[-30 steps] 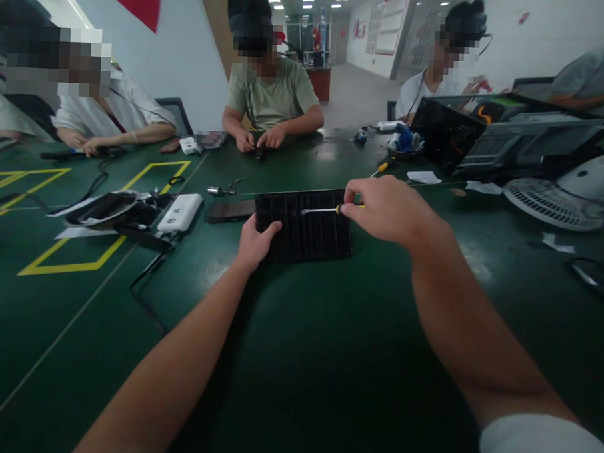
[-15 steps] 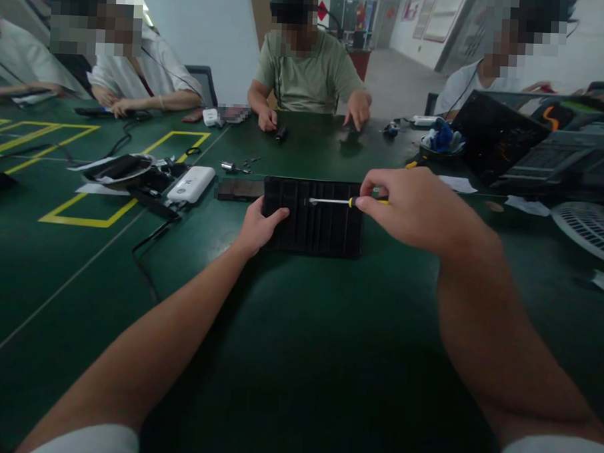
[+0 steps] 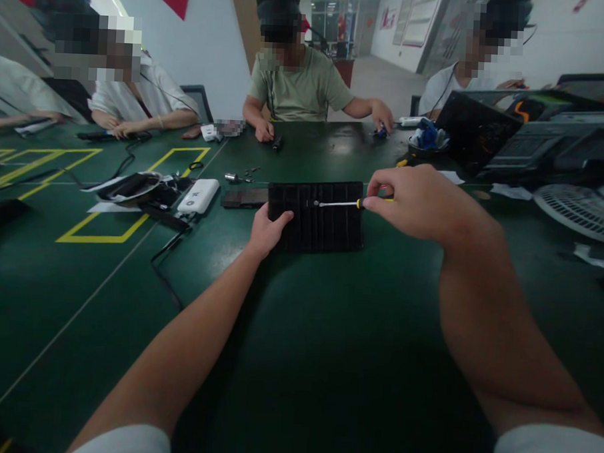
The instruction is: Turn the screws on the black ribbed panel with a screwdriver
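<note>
A black ribbed rectangular panel [image 3: 326, 227] lies flat on the green table [image 3: 302, 333] in front of me. My left hand [image 3: 266, 230] grips its near left corner, thumb on top. My right hand [image 3: 416, 201] is closed on a small screwdriver [image 3: 340, 203] with a yellow-and-black handle; its metal shaft points left and the tip rests on the panel's upper middle.
A dark flat slab [image 3: 244, 197] and loose screws [image 3: 238, 177] lie left of the panel. A white power bank [image 3: 198, 195], cables and a tray [image 3: 133, 187] sit further left. Dismantled equipment [image 3: 526, 139] and a fan grille [image 3: 577, 212] stand at right. Three other people sit across the table.
My view shifted slightly. Both hands keep their hold, and the screwdriver tip stays on the panel. The person opposite stretched one arm out to the right.
</note>
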`<state>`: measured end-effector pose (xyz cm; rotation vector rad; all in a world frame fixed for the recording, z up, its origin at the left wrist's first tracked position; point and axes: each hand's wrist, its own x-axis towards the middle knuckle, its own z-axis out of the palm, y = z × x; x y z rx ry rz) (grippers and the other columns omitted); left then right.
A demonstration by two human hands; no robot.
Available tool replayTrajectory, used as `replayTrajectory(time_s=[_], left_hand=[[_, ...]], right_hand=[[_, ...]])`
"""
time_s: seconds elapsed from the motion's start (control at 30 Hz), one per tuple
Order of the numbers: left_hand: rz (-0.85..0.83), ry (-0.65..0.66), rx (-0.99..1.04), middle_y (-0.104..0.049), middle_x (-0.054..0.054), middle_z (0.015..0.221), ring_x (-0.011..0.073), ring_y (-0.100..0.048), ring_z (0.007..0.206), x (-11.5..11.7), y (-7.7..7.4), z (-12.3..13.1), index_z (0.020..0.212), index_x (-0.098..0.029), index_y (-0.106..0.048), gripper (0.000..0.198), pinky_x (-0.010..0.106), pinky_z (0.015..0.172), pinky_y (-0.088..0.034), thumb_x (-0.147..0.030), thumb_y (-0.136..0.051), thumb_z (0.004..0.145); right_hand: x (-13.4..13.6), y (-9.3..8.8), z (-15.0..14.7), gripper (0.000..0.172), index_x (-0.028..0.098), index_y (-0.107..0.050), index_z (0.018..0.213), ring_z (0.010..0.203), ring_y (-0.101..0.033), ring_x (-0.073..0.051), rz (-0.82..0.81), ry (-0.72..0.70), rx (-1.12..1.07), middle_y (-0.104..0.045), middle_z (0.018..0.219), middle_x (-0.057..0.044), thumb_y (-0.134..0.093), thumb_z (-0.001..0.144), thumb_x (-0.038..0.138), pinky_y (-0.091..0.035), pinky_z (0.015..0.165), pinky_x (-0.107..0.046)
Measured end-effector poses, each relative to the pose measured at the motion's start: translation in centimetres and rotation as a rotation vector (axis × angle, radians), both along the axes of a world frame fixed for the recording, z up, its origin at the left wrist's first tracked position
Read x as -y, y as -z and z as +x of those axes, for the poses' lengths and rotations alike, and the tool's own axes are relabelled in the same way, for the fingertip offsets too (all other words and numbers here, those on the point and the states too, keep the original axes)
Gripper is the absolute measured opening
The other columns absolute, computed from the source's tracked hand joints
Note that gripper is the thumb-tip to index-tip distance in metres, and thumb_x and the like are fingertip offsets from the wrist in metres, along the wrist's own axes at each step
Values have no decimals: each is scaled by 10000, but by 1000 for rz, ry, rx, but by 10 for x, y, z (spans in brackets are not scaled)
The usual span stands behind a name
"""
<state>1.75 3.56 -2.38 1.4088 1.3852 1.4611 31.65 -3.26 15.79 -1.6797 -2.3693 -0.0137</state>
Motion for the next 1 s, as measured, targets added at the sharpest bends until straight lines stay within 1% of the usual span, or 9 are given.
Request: replayTrajectory(time_s=[0.17,0.33,0.63,0.87,1.0], left_hand=[[9,-15,-35,-830,110,1125,313,-785,1070,7,-4,1,1109,-182,-747,388,518,1041,-630,-359,-832,775],[12,-25,-41,-828,108,1099,318,-786,1047,8,-4,2,1092,-183,-750,367,516,1021,-633,-368,-819,783],[1,-23,-48,-830,121,1106,326,-789,1045,7,-5,3,1085,-187,-751,333,539,1017,-637,-330,-821,793],[-4,-26,-60,-830,114,1100,329,-787,1038,6,-4,4,1089,-186,-750,352,537,1024,-628,-362,-813,791],[-16,-11,-44,-828,111,1096,329,-789,1035,5,-5,5,1089,-193,-751,341,540,1030,-626,-356,-815,796]], right_hand=[[6,-1,-1,270,250,-821,1032,887,-696,-298,13,16,-22,-789,960,-103,-663,946,451,-434,746,-397],[5,1,-1,261,251,-817,1020,893,-702,-299,-2,29,-26,-790,953,-102,-657,947,443,-440,757,-402],[6,3,-7,237,248,-820,1015,911,-716,-305,87,72,-60,-808,969,-109,-657,959,411,-459,763,-402],[12,7,-7,236,250,-836,1014,805,-683,-273,121,92,-56,-789,899,-91,-685,948,419,-431,710,-388],[14,9,-7,249,259,-845,1041,811,-679,-276,129,98,-65,-783,883,-89,-682,955,427,-417,700,-384]])
